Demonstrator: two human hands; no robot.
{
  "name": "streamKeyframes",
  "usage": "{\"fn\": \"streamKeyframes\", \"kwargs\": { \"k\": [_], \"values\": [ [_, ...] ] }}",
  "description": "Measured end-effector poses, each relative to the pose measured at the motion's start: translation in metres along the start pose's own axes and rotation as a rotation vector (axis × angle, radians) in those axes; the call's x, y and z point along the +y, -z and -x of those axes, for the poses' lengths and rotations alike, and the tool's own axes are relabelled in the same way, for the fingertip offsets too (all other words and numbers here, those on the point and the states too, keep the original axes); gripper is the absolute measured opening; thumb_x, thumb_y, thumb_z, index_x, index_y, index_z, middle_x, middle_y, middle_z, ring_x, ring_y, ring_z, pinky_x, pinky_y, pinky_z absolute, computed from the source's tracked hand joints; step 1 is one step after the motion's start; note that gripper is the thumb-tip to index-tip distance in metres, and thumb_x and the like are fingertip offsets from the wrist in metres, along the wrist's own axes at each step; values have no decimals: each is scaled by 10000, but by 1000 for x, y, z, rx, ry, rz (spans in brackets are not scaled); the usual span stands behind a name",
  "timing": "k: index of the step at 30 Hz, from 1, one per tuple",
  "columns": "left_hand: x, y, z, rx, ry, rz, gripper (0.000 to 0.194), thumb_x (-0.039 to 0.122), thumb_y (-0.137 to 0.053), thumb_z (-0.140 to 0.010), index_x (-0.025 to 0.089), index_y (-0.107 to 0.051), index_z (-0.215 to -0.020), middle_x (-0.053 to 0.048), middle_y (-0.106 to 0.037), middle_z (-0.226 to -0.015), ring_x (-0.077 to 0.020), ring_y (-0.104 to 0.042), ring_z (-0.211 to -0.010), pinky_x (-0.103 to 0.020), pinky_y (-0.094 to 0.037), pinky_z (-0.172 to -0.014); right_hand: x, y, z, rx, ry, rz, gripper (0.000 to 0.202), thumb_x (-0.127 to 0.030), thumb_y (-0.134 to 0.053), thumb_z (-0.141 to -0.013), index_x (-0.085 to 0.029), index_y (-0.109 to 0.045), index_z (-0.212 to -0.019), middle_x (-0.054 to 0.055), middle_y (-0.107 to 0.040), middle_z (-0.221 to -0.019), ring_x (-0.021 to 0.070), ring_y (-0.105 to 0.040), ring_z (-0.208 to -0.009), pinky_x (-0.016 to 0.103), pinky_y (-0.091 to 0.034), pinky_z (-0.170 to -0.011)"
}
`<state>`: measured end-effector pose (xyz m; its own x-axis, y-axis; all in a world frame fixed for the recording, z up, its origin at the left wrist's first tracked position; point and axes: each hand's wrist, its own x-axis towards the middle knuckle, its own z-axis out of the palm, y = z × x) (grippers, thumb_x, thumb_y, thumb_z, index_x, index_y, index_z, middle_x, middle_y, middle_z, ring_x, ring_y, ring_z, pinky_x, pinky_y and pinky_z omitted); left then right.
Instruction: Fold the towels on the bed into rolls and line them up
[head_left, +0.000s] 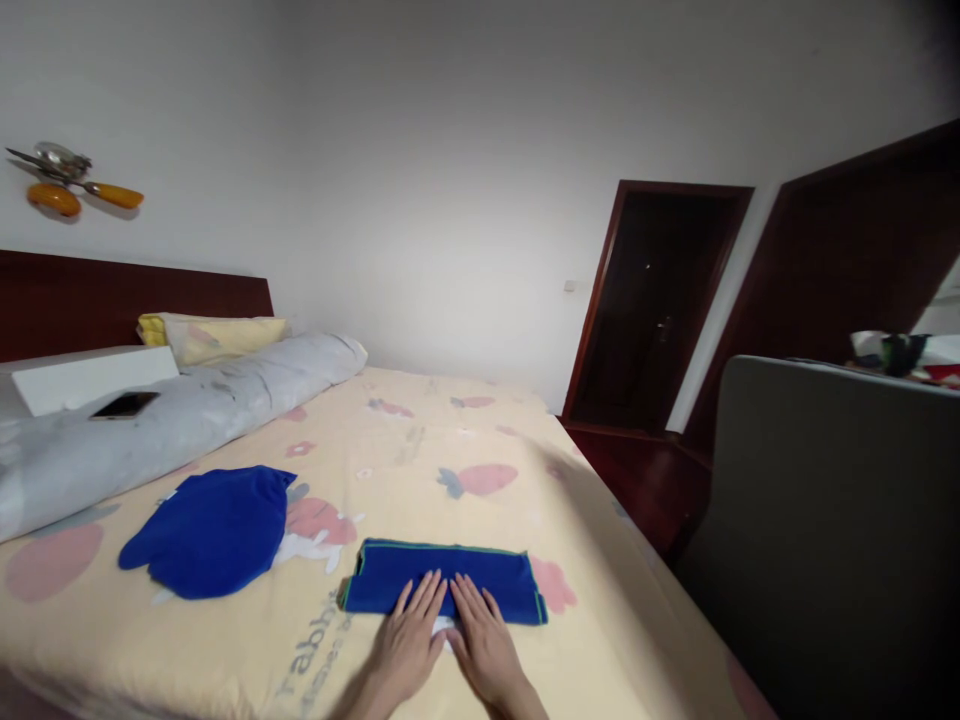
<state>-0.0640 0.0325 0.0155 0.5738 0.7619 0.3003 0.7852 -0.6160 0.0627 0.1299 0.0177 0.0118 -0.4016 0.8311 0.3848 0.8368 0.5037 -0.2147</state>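
Note:
A blue cloth with green edging lies folded into a flat, wide strip on the bed near me. My left hand rests flat on its front edge, left of the middle, fingers stretched forward. Close beside it, my right hand lies palm down on the same edge, fingers also stretched out. The two hands nearly touch at the thumbs. Further left, a second blue cloth lies spread in a loose, rounded shape, touched by neither hand.
The bed has a patterned cream sheet. A grey rolled quilt runs along its left side, bearing a phone and a white box. A pillow lies behind. A dark panel stands at the right.

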Motion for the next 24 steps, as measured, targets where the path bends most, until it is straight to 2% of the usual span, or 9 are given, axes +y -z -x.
{"fn": "streamKeyframes", "kwargs": {
  "k": [3,6,9,11,14,18,20,22,24],
  "values": [
    [-31,13,12,-13,12,0,614,375,-365,-974,339,-108,-1531,4,-240,-1580,-208,-291,-1430,-436,-284,-1149,24,12,14,-62,-118,23,591,-520,-343,-962,-282,-268,-1498,34,-302,-1540,247,-301,-1421,482,-302,-1141],
    [-67,23,27,-28,48,-14,596,386,-367,-979,369,-118,-1521,7,-267,-1573,-203,-301,-1426,-415,-257,-1149,52,28,30,-95,-264,52,609,-562,-297,-959,-256,-314,-1485,49,-319,-1533,248,-294,-1424,501,-269,-1152],
    [-95,26,40,-33,94,-6,586,401,-378,-976,378,-147,-1514,-17,-310,-1559,-215,-314,-1419,-435,-226,-1146,74,38,45,-91,-369,74,618,-581,-297,-950,-250,-357,-1469,78,-378,-1506,268,-340,-1402,532,-306,-1116],
    [-108,25,47,-18,98,5,578,407,-386,-972,385,-173,-1509,-29,-335,-1549,-219,-325,-1413,-452,-225,-1138,86,39,52,-71,-373,94,601,-581,-320,-944,-269,-388,-1453,87,-428,-1478,278,-374,-1383,536,-342,-1082],
    [-119,22,56,53,89,-17,588,351,-430,-953,384,-223,-1503,-33,-359,-1539,-222,-339,-1404,-452,-266,-1114,95,36,58,14,-310,175,552,-542,-379,-940,-293,-424,-1430,93,-483,-1442,285,-425,-1349,524,-362,-1050],
    [-121,21,61,172,105,-75,634,130,-476,-843,350,-412,-1434,-33,-483,-1460,-219,-443,-1324,-416,-329,-1079,93,35,57,167,-159,274,431,-422,-433,-943,-275,-514,-1340,100,-571,-1359,269,-536,-1237,468,-395,-978],
    [-120,25,60,183,103,-61,617,68,-461,-793,317,-521,-1355,-35,-593,-1343,-205,-526,-1230,-383,-368,-1047,88,39,54,187,-106,252,333,-378,-442,-944,-261,-584,-1222,91,-650,-1232,244,-598,-1129,429,-404,-933],
    [-117,33,56,167,100,-22,565,54,-435,-787,293,-595,-1273,-33,-665,-1221,-193,-582,-1140,-363,-403,-1005,85,46,51,173,-117,189,263,-336,-424,-950,-254,-614,-1114,71,-687,-1099,221,-629,-1026,414,-400,-914],
    [-113,44,53,159,106,20,509,65,-409,-802,282,-638,-1202,-31,-695,-1133,-191,-607,-1083,-362,-419,-976,86,52,49,148,-150,109,269,-291,-377,-958,-254,-611,-1085,62,-687,-1040,215,-632,-979,422,-393,-919]
  ]
}}
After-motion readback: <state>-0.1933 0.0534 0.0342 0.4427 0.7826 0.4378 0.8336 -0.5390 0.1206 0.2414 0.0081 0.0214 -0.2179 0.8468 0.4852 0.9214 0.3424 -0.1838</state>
